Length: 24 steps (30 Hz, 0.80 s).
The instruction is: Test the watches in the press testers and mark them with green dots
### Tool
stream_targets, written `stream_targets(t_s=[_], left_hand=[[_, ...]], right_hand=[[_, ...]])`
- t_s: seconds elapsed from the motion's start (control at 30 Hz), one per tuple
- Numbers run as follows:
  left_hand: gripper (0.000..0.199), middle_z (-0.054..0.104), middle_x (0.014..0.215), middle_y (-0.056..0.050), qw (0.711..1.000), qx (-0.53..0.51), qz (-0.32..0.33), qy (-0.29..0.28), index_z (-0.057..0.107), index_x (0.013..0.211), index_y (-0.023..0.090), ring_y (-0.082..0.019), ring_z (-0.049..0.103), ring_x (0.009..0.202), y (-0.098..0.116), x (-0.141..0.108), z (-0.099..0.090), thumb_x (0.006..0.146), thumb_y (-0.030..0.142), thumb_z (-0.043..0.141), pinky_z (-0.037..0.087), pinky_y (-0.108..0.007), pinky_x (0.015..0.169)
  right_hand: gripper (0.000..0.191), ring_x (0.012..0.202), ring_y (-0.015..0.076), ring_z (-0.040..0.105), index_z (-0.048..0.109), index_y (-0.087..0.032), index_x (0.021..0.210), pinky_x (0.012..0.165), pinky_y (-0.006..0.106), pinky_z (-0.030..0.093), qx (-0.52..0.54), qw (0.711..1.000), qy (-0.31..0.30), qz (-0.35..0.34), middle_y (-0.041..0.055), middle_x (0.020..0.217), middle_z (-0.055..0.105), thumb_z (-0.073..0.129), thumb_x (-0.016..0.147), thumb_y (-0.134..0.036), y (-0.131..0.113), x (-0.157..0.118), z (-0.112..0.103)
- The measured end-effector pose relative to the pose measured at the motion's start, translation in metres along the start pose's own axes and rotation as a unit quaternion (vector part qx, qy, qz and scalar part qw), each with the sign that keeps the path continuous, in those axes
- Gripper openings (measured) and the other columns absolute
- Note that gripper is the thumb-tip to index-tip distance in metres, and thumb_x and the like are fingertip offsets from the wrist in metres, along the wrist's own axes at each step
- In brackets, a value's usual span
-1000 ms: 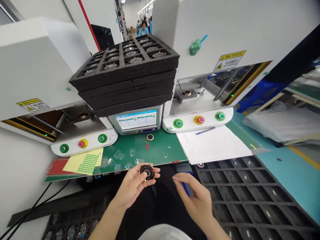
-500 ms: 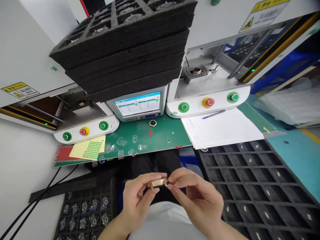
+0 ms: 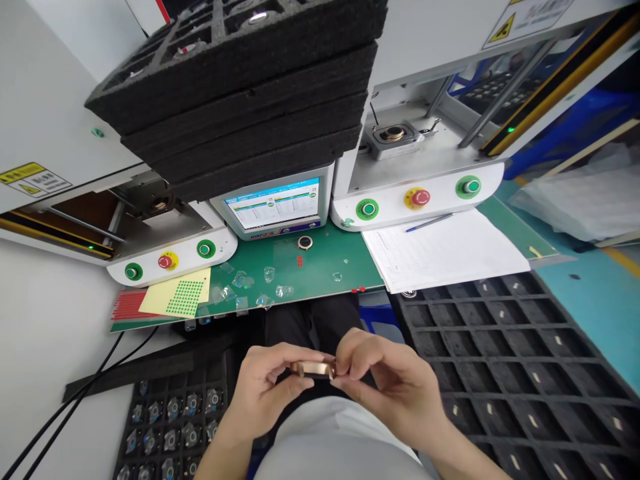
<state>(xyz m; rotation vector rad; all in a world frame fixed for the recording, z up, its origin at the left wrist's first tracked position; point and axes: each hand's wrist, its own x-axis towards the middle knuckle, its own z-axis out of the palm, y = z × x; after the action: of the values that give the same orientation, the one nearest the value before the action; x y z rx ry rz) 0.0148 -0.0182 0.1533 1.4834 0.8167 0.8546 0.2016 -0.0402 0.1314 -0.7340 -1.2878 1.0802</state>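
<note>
A gold-coloured watch case is held edge-on in front of my body, above my lap. My left hand pinches its left end between thumb and fingers. My right hand is closed at its right end, thumb and fingertips pressed together against the lug area; whether a small part sits between those fingertips cannot be made out. Ahead on the green bench lies another round watch case with a dark centre. A similar gold-rimmed round piece sits in the fixture of the right-hand machine.
Foam trays are stacked before the screen. Clear plastic scraps lie on the green bench. Papers with a pen are at right. A compartment tray stands low right; another tray with wrapped parts, low left.
The watch case has turned slightly and shows more of its side. Both hands have shifted a little to the left, still gripping it. The camera view has moved slightly.
</note>
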Motion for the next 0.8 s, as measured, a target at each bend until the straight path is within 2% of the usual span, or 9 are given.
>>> stream_targets(t_s=[0.07, 0.13, 0.3, 0.37, 0.5, 0.63, 0.7, 0.8], left_hand=[[0.029, 0.078, 0.095, -0.001, 1.000, -0.028, -0.011, -0.005, 0.072, 0.110, 0.031, -0.013, 0.074, 0.083, 0.000, 0.001, 0.001, 0.087, 0.015, 0.065, 0.056, -0.015, 0.075], [0.028, 0.078, 0.096, -0.002, 0.999, -0.038, -0.005, 0.004, 0.072, 0.110, 0.030, -0.013, 0.074, 0.084, -0.002, 0.000, 0.004, 0.087, 0.015, 0.065, 0.056, -0.015, 0.076], [0.034, 0.076, 0.105, 0.000, 0.998, -0.035, 0.044, 0.039, 0.070, 0.113, 0.033, -0.012, 0.073, 0.087, -0.007, -0.001, 0.011, 0.087, 0.012, 0.064, 0.056, -0.015, 0.078], [0.036, 0.076, 0.108, 0.000, 0.997, -0.043, 0.054, 0.044, 0.069, 0.114, 0.033, -0.013, 0.073, 0.090, -0.008, -0.001, 0.012, 0.087, 0.010, 0.063, 0.056, -0.016, 0.080], [0.035, 0.075, 0.108, -0.002, 0.995, -0.064, 0.061, 0.047, 0.070, 0.114, 0.030, -0.014, 0.073, 0.093, -0.009, 0.001, 0.011, 0.087, 0.008, 0.063, 0.057, -0.017, 0.082], [0.032, 0.076, 0.107, -0.002, 0.994, -0.082, 0.056, 0.039, 0.070, 0.114, 0.029, -0.014, 0.073, 0.092, -0.009, 0.003, 0.011, 0.089, 0.011, 0.061, 0.057, -0.018, 0.082], [0.033, 0.076, 0.107, 0.000, 0.996, -0.048, 0.060, 0.042, 0.068, 0.115, 0.030, -0.013, 0.073, 0.092, -0.010, 0.001, 0.011, 0.089, 0.011, 0.061, 0.057, -0.017, 0.082], [0.039, 0.075, 0.110, 0.001, 0.991, 0.067, 0.090, 0.067, 0.065, 0.119, 0.031, -0.012, 0.072, 0.093, -0.009, -0.004, 0.011, 0.088, 0.008, 0.060, 0.056, -0.015, 0.082]], right_hand=[[0.023, 0.070, 0.0119, 0.061, 0.055, -0.022, 0.080, 0.062, 0.025, 0.053, 0.001, 1.000, -0.031, 0.004, -0.0008, 0.076, 0.063, 0.064, 0.081, 0.000, -0.001, 0.001, -0.004], [0.025, 0.069, 0.0117, 0.060, 0.052, -0.021, 0.077, 0.061, 0.025, 0.052, -0.008, 0.999, -0.030, -0.013, -0.0008, 0.075, 0.061, 0.062, 0.081, 0.001, 0.000, 0.000, -0.004], [0.026, 0.073, 0.0135, 0.063, 0.056, -0.021, 0.082, 0.062, 0.026, 0.055, -0.034, 0.996, 0.066, -0.056, 0.0017, 0.081, 0.064, 0.062, 0.079, 0.003, 0.001, -0.005, 0.005], [0.028, 0.077, 0.0152, 0.066, 0.060, -0.020, 0.088, 0.066, 0.027, 0.058, -0.066, 0.992, 0.080, -0.077, 0.0038, 0.086, 0.067, 0.064, 0.078, 0.005, 0.001, -0.005, 0.007], [0.028, 0.074, 0.0170, 0.069, 0.063, -0.017, 0.087, 0.064, 0.028, 0.060, -0.103, 0.984, 0.055, -0.134, 0.0049, 0.079, 0.069, 0.064, 0.075, 0.009, -0.002, 0.000, 0.005], [0.027, 0.071, 0.0164, 0.069, 0.062, -0.016, 0.086, 0.062, 0.027, 0.060, -0.110, 0.983, 0.040, -0.141, 0.0047, 0.076, 0.069, 0.064, 0.075, 0.008, -0.006, 0.004, 0.003], [0.027, 0.071, 0.0158, 0.068, 0.060, -0.017, 0.086, 0.062, 0.027, 0.060, -0.131, 0.982, 0.042, -0.132, 0.0044, 0.076, 0.068, 0.062, 0.076, 0.008, -0.008, 0.003, 0.002], [0.029, 0.073, 0.0155, 0.067, 0.058, -0.018, 0.090, 0.063, 0.027, 0.060, -0.210, 0.965, 0.035, -0.150, 0.0059, 0.079, 0.067, 0.055, 0.077, 0.008, -0.013, 0.000, 0.003]])
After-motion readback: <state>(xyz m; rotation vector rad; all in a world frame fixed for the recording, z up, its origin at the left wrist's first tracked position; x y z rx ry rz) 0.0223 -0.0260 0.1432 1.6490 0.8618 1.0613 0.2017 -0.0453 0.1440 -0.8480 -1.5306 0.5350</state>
